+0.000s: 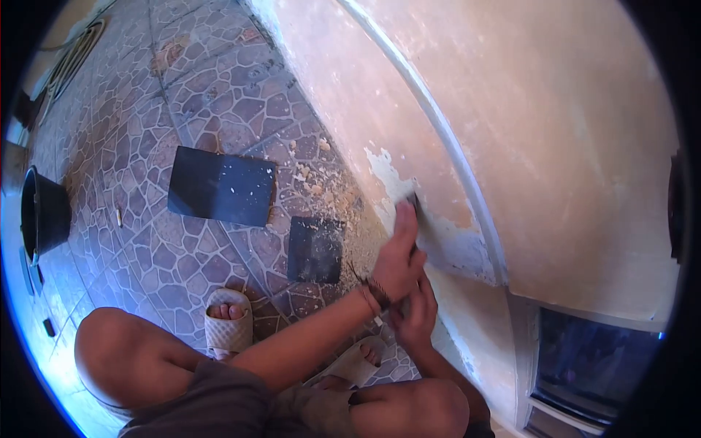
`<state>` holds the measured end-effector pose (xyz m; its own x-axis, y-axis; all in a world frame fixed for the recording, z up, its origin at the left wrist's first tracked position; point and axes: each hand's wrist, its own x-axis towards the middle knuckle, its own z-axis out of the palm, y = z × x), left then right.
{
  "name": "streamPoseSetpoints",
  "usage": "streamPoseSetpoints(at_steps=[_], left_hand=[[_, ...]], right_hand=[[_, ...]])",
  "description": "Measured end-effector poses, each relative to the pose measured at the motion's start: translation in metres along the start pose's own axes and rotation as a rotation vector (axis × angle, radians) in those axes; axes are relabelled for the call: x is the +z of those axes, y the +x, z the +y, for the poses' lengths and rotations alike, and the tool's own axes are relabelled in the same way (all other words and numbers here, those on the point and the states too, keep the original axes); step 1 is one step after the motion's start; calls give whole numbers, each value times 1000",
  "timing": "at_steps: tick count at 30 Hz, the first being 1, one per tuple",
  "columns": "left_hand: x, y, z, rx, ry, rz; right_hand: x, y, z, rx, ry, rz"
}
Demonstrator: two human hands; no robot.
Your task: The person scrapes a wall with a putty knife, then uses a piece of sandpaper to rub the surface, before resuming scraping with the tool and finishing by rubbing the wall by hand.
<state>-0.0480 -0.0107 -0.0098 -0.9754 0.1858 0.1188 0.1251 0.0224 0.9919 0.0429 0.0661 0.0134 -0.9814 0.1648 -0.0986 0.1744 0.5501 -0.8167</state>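
Against the low part of the wall, my left hand (400, 257) is closed on a scraper (412, 199), its fingers stretched along the tool toward the dark blade. The blade touches the wall beside a pale patch (387, 174) where paint has come off. Just below, my right hand (416, 314) is closed at the lower end of the same tool, close against my left wrist. Both hands hide most of the handle. Paint flakes (321, 186) lie scattered on the floor along the wall's foot.
A large dark board (219, 186) and a smaller dark board (315, 250) lie on the stone-patterned floor (139, 255). At the left stands a black bucket (47, 215); a coiled hose (77, 58) is farther back. A raised trim (438, 117) curves along the wall toward a glazed opening (595, 365).
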Motion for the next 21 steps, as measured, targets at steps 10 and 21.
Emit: streamPoseSetpoints(at_steps=[10, 21], left_hand=[[-9, -4, -21, 188, 165, -88], [-21, -2, -31, 198, 237, -176]], right_hand=[[39, 2, 9, 327, 570, 81], [62, 22, 33, 288, 725, 95]])
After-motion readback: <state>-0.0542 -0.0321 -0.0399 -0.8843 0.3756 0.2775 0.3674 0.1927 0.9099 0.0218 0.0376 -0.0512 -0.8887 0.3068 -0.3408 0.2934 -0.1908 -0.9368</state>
